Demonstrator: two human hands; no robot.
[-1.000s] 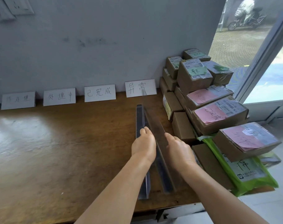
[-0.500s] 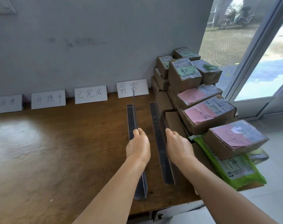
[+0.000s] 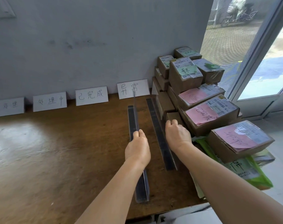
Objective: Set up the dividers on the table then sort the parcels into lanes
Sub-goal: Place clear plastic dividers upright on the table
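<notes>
Two clear acrylic dividers with dark base strips stand lengthwise on the brown wooden table (image 3: pixel 56 151). My left hand (image 3: pixel 138 147) pinches the top edge of the left divider (image 3: pixel 132 117), which points at the rightmost label card. My right hand (image 3: pixel 177 135) grips the top edge of the right divider (image 3: pixel 155 117), which runs right beside the parcels. A stack of cardboard parcels (image 3: pixel 208 113) with pink and green notes fills the table's right end. Below them lies a green mailer bag (image 3: pixel 249 172).
Several white label cards with handwriting lean against the grey wall, among them three (image 3: pixel 132 88) (image 3: pixel 91 95) (image 3: pixel 49 101). A glass door (image 3: pixel 257 50) is on the right, with a parked scooter outside. The table's front edge runs under my forearms.
The two dividers, first close together with the right one tilted, now stand apart and parallel. My right hand has moved right with its divider, towards the parcels.
</notes>
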